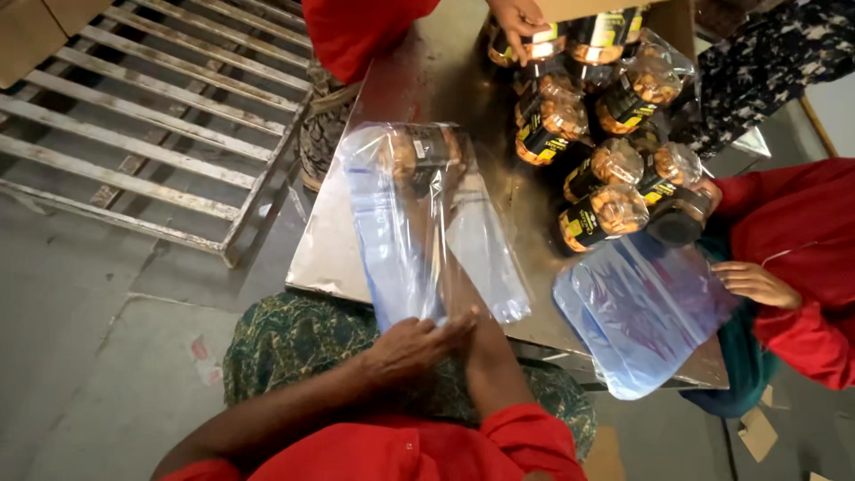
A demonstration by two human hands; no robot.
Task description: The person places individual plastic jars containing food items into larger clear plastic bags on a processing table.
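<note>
Head view looks down on a steel-topped worktable [410,80], and I have a long clear plastic bag [419,223] lying lengthwise on it, its mouth toward me. My left hand [411,347] rests flat on the bag's near end with fingers spread, pinning the film. My right arm runs into the bag mouth; that hand is hidden inside, so I cannot tell whether it is open or closed. One clear round jar with a black-and-yellow label [427,151] sits at the bag's far end, so I judge the bagging barely begun. A cluster of similar unbagged jars [606,151] stands to the right, well apart from my bag. A stack of empty clear bags [637,312] lies near a co-worker's hand [757,283]. Another person's hand [517,18] touches jars at the far edge.
</note>
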